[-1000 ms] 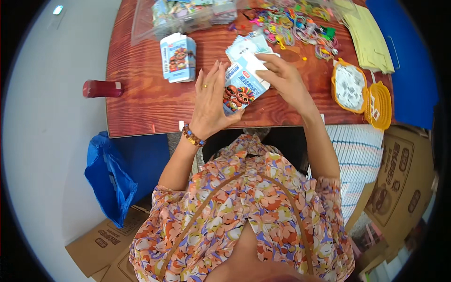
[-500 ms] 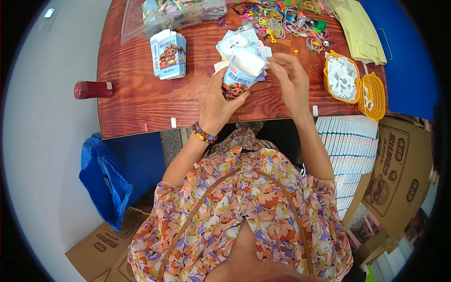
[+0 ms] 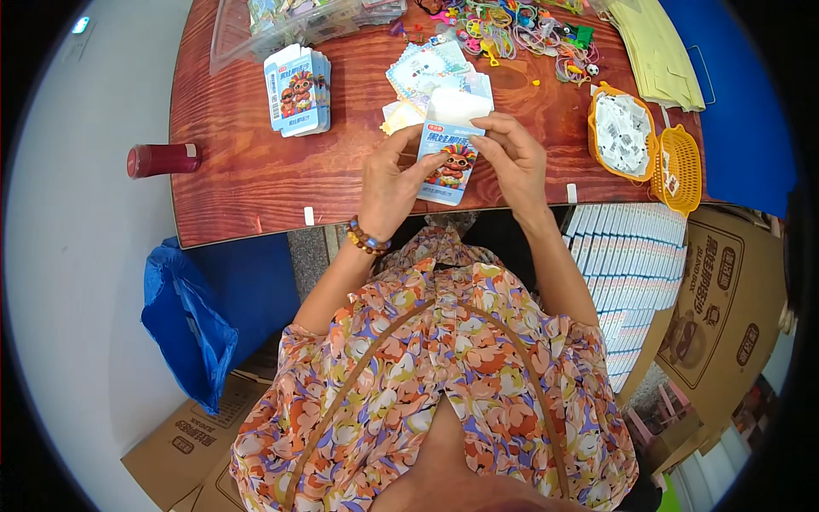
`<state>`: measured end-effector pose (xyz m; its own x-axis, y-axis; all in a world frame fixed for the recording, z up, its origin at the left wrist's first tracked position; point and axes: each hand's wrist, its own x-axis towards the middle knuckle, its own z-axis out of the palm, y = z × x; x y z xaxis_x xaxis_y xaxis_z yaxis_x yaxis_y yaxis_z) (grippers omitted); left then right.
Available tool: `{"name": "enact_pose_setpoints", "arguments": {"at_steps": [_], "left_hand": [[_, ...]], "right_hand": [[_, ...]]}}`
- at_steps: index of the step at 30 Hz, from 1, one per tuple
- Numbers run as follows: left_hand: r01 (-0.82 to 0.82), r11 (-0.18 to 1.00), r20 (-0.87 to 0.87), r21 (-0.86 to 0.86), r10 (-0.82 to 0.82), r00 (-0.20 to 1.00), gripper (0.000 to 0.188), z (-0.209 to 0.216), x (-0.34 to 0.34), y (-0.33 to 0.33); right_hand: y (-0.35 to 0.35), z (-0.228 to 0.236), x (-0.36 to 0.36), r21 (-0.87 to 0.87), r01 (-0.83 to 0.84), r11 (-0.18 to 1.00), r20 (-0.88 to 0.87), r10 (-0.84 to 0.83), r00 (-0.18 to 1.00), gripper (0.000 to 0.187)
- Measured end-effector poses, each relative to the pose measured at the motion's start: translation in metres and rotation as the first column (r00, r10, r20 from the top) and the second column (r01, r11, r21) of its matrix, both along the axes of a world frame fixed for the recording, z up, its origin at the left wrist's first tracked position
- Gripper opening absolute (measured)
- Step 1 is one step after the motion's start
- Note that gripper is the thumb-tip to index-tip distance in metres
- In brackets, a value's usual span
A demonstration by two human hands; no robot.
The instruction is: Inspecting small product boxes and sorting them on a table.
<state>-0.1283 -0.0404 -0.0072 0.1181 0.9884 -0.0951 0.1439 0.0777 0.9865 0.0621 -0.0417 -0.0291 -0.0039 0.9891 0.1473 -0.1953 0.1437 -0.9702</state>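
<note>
Between my hands is a small light-blue printed carton point(image 3: 445, 183) with cartoon figures on its front, held over the near side of the table. A white flap stands up at its top end. My left hand point(image 3: 391, 183), with a beaded bracelet at the wrist, grips the carton's left side, thumb on the front. My right hand point(image 3: 516, 162) pinches its upper right edge near the flap. Just beyond the carton lie loose patterned cards point(image 3: 426, 72). A stack of similar blue cartons point(image 3: 299, 92) lies on the table to the left. What is inside the held carton is hidden.
A clear plastic bin point(image 3: 235, 38) stands at the back left, colourful cords and trinkets point(image 3: 529, 34) at the back. Rightward are yellow baskets point(image 3: 678, 175), one with small white packets point(image 3: 623, 136), and yellow sheets point(image 3: 653, 60). A red jar point(image 3: 164, 160) stands at the left edge.
My right hand has moved left onto the carton's upper right edge. The carton, tilted with its mouth open before, now shows its printed front squarely.
</note>
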Motion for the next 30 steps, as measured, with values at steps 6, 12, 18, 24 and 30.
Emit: {"name": "enact_pose_setpoints", "arguments": {"at_steps": [6, 12, 18, 24, 30], "left_hand": [[0.084, 0.992, 0.123, 0.093, -0.095, 0.988, 0.051, 0.016, -0.002, -0.007], [0.28, 0.929, -0.186, 0.242, -0.239, 0.953, 0.054, 0.011, -0.01, -0.004], [0.266, 0.963, 0.125, 0.05, -0.271, 0.955, 0.042, 0.007, -0.009, -0.001], [0.284, 0.958, 0.071, 0.047, -0.287, 0.955, 0.043, 0.007, -0.004, -0.009], [0.313, 0.949, 0.18, 0.034, -0.314, 0.932, 0.045, 0.009, 0.0, -0.013]], "right_hand": [[0.009, 0.003, 0.02, 0.029, -0.193, 0.981, 0.056, 0.191, 0.98, 0.016], [0.014, 0.012, 0.031, 0.038, -0.279, 0.96, 0.17, 0.269, 0.948, 0.012], [0.003, 0.02, 0.022, -0.114, -0.226, 0.967, 0.264, 0.249, 0.932, 0.021], [0.0, 0.041, 0.022, -0.069, -0.158, 0.985, 0.12, 0.166, 0.979, 0.02], [0.007, 0.045, 0.037, -0.199, -0.285, 0.938, 0.086, 0.307, 0.948, 0.019]]}}
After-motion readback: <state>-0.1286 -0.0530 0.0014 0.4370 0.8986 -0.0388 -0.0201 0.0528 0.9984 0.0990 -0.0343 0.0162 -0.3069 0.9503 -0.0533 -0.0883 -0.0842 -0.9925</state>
